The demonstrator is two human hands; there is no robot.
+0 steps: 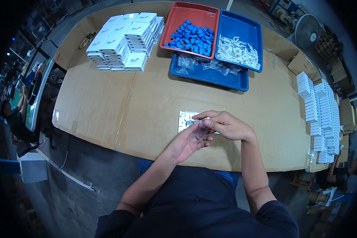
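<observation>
Both hands meet over the near middle of the cardboard-covered table, around a small clear plastic bag point(201, 132). My left hand point(185, 143) holds the bag from below, palm turned up, its thumb and fingers closed about it. From above and to the right, my right hand point(226, 125) pinches the bag's upper part between thumb and fingers. What the bag contains is too small to make out. Beneath the hands a white plate with small cut-outs point(183, 123) lies on the table, partly hidden by them.
Flat white boxes point(114, 41) are stacked at the far left. A red tray point(168, 27) of blue parts and a blue tray point(242, 20) of white pieces rest above another blue tray point(210, 81) with clear bags. Stacked white pieces point(325, 115) line the right edge of the cardboard-covered table point(154, 103).
</observation>
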